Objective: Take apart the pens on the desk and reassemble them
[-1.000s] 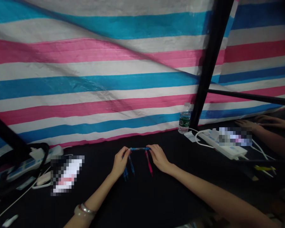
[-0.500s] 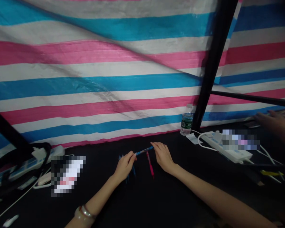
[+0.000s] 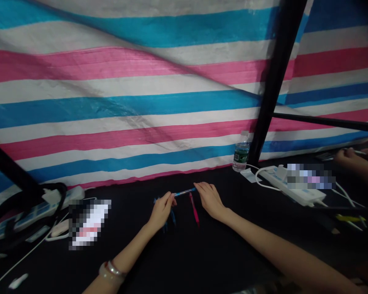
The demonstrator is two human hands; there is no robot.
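A blue pen [image 3: 184, 192] stretches between my two hands, just above the black table. My left hand [image 3: 162, 210] pinches its left end between thumb and fingers. At the other end, the fingers of my right hand [image 3: 209, 199] are closed around the tip. Between the hands lies a pink pen [image 3: 194, 210], slanted on the table near my right fingers. Several blue pens [image 3: 173, 217] rest beside and beneath my left hand, partly covered by it.
A water bottle [image 3: 241, 152] stands by the black post [image 3: 268, 90]. White power strips [image 3: 297, 188] with cables lie at right and left. A co-worker's hands [image 3: 355, 160] hold something thin at far right. A striped tarp [image 3: 125, 114] closes off the back.
The blue pen has turned slightly about its length and tilts a little less. My hands have hardly moved. The co-worker's hand at far right has shifted and come to hold a thin object.
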